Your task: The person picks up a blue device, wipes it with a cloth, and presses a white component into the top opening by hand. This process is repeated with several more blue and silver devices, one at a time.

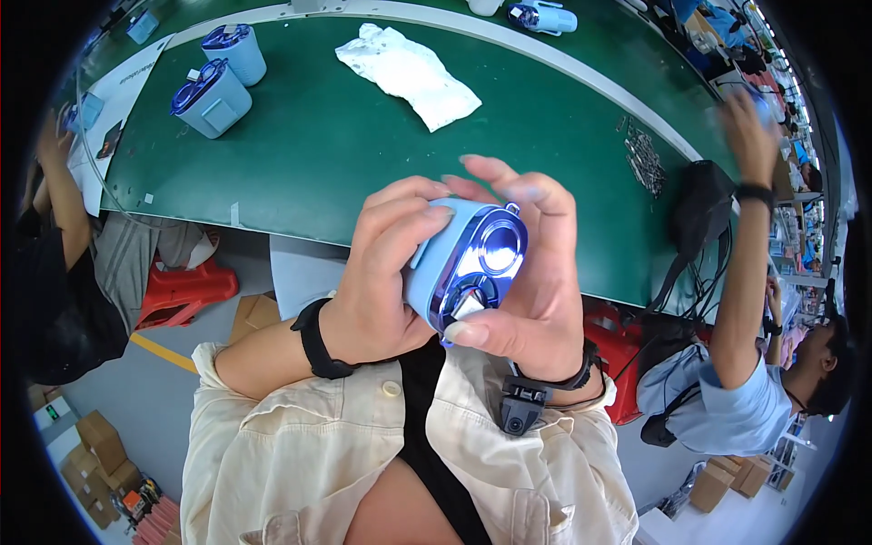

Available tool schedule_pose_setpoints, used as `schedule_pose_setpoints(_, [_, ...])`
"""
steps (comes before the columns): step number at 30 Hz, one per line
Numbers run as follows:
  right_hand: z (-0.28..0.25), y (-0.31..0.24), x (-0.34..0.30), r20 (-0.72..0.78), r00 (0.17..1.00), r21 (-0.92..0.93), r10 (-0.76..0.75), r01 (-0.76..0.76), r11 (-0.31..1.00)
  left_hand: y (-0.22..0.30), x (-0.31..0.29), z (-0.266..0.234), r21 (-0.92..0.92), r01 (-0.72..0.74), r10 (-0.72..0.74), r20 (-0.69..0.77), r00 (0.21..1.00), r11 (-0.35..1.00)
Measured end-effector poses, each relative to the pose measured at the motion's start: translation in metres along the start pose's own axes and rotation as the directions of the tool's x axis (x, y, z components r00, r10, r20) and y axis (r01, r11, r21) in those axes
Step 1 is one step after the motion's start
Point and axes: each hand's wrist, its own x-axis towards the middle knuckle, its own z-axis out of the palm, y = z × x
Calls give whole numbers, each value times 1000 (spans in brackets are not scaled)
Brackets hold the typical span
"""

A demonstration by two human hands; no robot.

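Note:
I hold a light blue plastic container (442, 268) with a shiny dark blue lid (481, 263) up in front of me, over the near edge of the green table (345, 136). My left hand (381, 272) wraps its body from the left, fingers across the top. My right hand (536, 272) cups it from the right, thumb pressed on the lid's lower edge by a small clear flap. Both wrists wear black bands; a small camera unit hangs under the right one.
Two more light blue containers (211, 98) (238, 50) stand at the table's far left, another (543, 16) lies at the far edge. A crumpled white bag (409, 73) lies mid-table, metal parts (645, 159) at right. People sit left and right; red stools, cardboard boxes below.

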Motion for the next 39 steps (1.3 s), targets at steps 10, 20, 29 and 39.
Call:
schedule_pose_setpoints(10, [1, -6, 3, 197, 978, -115, 71, -49, 992, -6, -3, -1, -83, -68, 70, 11, 998, 994])
schedule_pose_setpoints(20, [0, -8, -1, 198, 979, -300, 54, 8, 954, -10, -9, 1, -187, -33, 37, 16, 999, 982])
schedule_pose_setpoints(29, [-3, -9, 1, 182, 980, -226, 86, -43, 973, -14, -6, -1, -211, -30, 42, 53, 998, 977])
schedule_pose_setpoints(39, [-5, -8, 3, 121, 977, 0, 175, -177, 984, -15, -4, -2, -197, -25, 49, 121, 991, 980])
